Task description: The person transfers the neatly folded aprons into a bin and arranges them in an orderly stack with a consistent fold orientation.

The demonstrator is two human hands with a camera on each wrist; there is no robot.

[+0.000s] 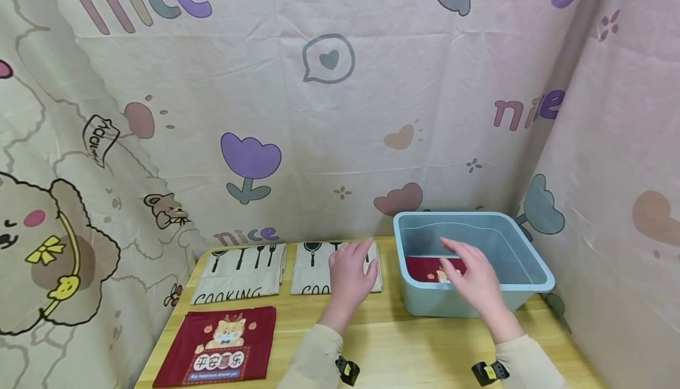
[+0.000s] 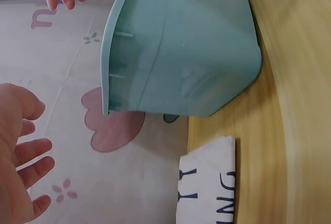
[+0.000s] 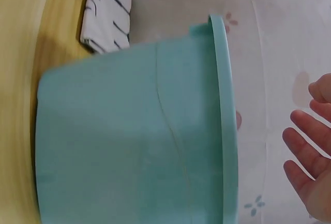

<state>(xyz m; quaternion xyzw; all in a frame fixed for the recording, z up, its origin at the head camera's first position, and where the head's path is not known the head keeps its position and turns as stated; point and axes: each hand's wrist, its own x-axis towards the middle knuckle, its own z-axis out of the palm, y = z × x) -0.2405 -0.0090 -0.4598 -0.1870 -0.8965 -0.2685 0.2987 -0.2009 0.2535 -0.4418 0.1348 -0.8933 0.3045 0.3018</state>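
Note:
My left hand (image 1: 350, 277) hangs over the right one of two white folded cloths (image 1: 310, 268) with cooking print, its fingers relaxed and holding nothing. My right hand (image 1: 475, 277) is above the front rim of a blue-green bin (image 1: 441, 300), fingers loosely spread, nothing in them. Inside the bin, partly hidden by that hand, lies a dark red packet (image 1: 419, 268). In the left wrist view the left hand (image 2: 20, 151) is apart from the bin (image 2: 181, 48); the right wrist view shows the right hand (image 3: 313, 146) beyond the bin's rim (image 3: 225, 120).
Another white folded cloth (image 1: 239, 274) lies at the back left of the wooden table (image 1: 319, 342). In front of it is a flat dark red packet (image 1: 177, 347) with a cartoon animal. Printed curtains (image 1: 329, 117) stand behind and at both sides.

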